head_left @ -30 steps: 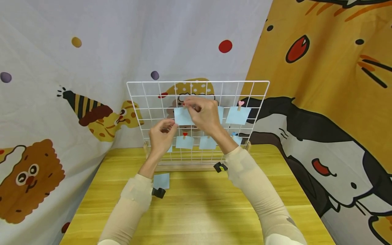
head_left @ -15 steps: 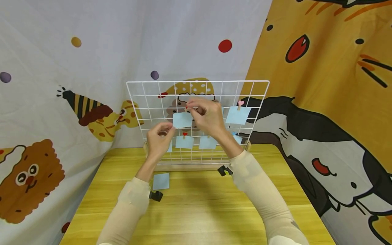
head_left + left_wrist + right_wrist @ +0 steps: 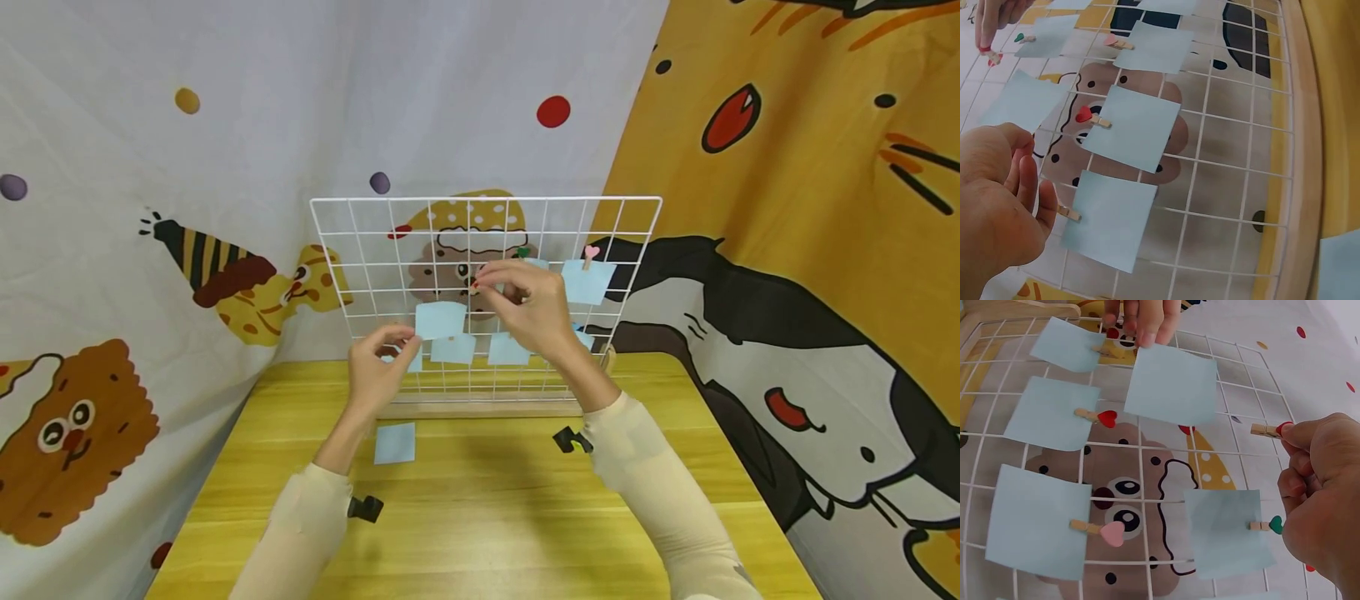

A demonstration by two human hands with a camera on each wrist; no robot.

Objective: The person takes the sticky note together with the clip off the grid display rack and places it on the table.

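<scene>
Below the grid's (image 3: 486,198) top edge, the left hand (image 3: 375,371) pinches a note (image 3: 440,320) and the right hand (image 3: 531,307) a red clip (image 3: 1265,430), both lower than a second ago, leaving this note unclipped.

A cartoon-printed cloth (image 3: 270,92) hangs in front of me.
At six o'clock I have a yellow wood-grained table (image 3: 480,517); round the cloth I see a smiling brown biscuit (image 3: 97,425) at eight, a cheese figure (image 3: 251,312) at nine, a red dot (image 3: 553,112) at one, an orange area (image 3: 802,179) at two and a black-and-white animal (image 3: 810,367) at three.
</scene>
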